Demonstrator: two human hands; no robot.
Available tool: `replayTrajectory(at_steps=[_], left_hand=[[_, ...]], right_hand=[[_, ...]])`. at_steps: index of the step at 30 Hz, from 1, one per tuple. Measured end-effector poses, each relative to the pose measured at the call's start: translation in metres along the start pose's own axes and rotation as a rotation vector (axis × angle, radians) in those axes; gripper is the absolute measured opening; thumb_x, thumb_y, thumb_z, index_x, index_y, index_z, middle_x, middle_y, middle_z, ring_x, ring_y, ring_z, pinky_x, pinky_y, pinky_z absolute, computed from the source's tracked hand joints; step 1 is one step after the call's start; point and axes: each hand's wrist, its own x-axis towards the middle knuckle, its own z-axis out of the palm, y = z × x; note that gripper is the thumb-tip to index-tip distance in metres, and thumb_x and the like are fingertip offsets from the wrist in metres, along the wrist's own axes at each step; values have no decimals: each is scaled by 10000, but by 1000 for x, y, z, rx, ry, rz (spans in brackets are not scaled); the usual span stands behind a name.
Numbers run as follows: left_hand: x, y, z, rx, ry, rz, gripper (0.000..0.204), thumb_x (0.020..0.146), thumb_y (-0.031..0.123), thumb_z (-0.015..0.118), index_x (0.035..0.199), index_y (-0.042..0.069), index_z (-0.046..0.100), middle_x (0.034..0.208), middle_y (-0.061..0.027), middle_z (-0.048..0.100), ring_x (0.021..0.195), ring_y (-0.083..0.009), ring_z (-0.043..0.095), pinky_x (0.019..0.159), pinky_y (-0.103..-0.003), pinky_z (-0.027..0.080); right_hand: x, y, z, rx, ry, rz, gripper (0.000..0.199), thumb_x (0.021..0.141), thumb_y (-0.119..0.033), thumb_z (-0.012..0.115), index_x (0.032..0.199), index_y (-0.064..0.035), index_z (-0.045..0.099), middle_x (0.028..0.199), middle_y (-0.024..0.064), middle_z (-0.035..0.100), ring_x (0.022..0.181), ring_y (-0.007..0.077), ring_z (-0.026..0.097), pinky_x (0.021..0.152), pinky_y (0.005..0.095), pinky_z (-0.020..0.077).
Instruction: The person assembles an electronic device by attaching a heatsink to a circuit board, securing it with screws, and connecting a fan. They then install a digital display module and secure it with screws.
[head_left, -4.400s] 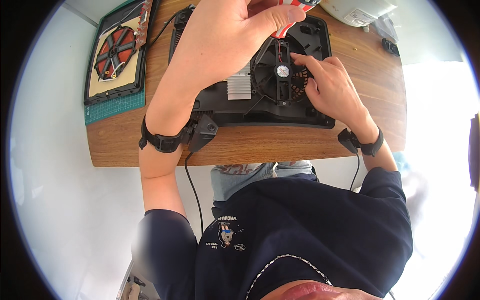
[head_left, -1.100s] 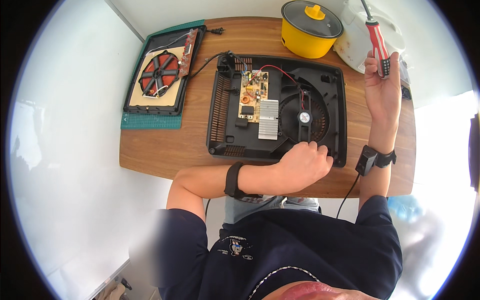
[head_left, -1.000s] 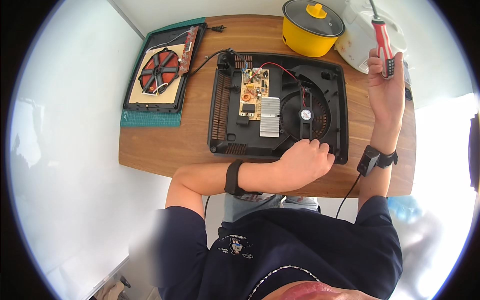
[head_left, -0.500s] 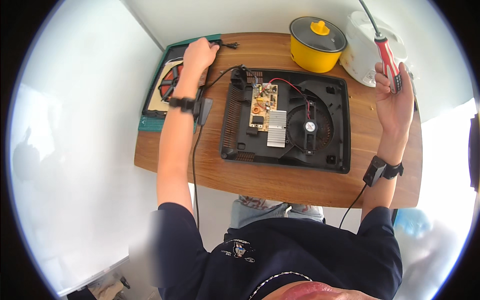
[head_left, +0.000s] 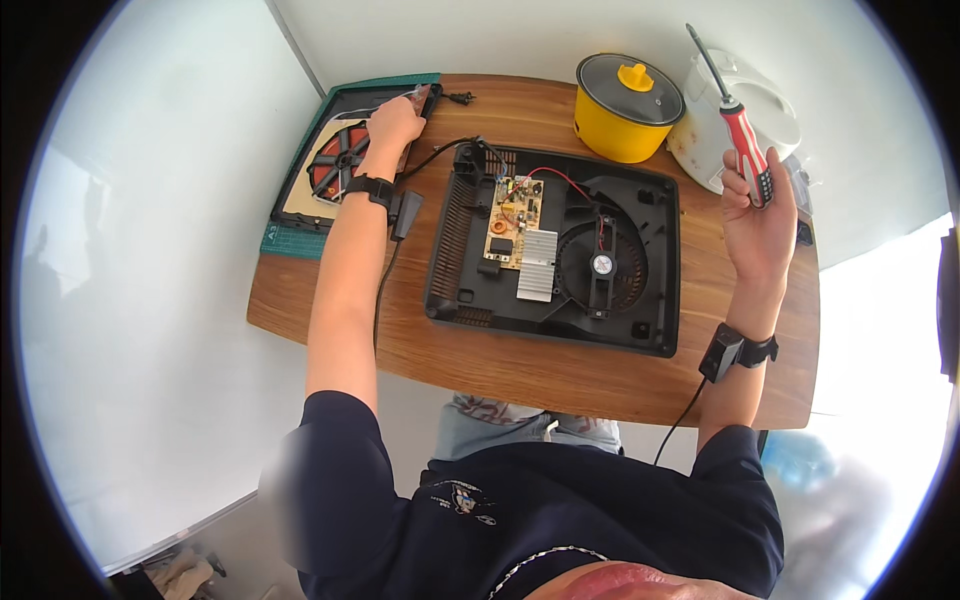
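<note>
My right hand [head_left: 757, 225] is closed round the red and white handle of a screwdriver [head_left: 745, 140], whose shaft points up and to the left above the table's right side. At the far left, my left hand [head_left: 396, 124] has its fingers curled down at the upper right part of a black-framed panel [head_left: 296, 200]. Something clear and reddish shows beyond those fingers, but what they grip is hidden. A dark coil with spokes [head_left: 343, 160] lies on the panel. Between my arms sits an open black appliance housing [head_left: 480, 320] with a circuit board [head_left: 512, 215], silver heatsink [head_left: 537, 265] and fan [head_left: 602, 265].
A green cutting mat [head_left: 290, 242] lies under the panel. At the back right stand a yellow pot [head_left: 622, 130] with a glass lid and a white appliance [head_left: 705, 150]. A black plug [head_left: 459, 98] rests near the back edge. The wooden table [head_left: 400, 340] has a curved front edge.
My left hand has drawn back slightly from the panel's far corner, showing the reddish piece. The screwdriver leans further left in my right hand. The whole view has shifted a little.
</note>
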Motion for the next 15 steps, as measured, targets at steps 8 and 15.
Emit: replayTrajectory(at_steps=[8,15], left_hand=[[-1,-15,-24,-288,165,49,535,837,470,780,1076,-9,772,1002,-224,774,996,-401,738,895,-480,575],[-69,47,-113,-1096,279,281,565,894,402,815,1215,-53,717,1035,-107,761,945,-189,711,836,-344,560]], right_hand=[[4,17,2,36,16,38,380,1115,-284,542,1230,75,589,1016,166,670,720,151,577,604,231,526],[-2,22,8,248,-140,-42,552,1125,-334,533,1450,101,436,1120,180,618,792,144,555,696,222,554]])
